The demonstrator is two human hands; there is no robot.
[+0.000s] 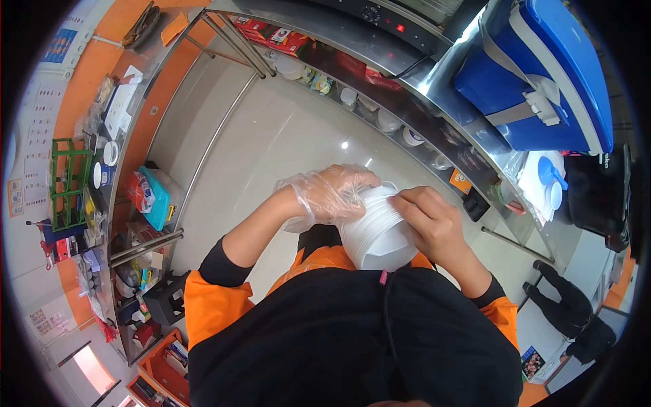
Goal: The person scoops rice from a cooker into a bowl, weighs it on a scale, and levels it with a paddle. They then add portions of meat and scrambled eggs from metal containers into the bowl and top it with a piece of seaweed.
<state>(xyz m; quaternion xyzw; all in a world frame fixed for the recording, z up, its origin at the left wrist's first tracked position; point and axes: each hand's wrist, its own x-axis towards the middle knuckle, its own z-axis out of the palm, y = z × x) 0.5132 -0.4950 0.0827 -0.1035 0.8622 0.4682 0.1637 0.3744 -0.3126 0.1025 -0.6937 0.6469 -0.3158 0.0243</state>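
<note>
A stack of nested white disposable bowls (pixel 370 229) is held close against my body, tilted on its side with an open mouth toward me. My left hand (pixel 331 192), in a clear plastic glove, is closed on the stack's left side near its far end. My bare right hand (pixel 431 221) grips the stack from the right, its fingertips at the upper rims. Part of the stack is hidden behind my fingers.
Ahead runs a steel counter with a blue cool box (pixel 542 81) and shelves of tubs below. On the left, a steel table (pixel 129 146) carries a green rack (pixel 69 183). Another person in dark clothes (pixel 566 308) is at the lower right.
</note>
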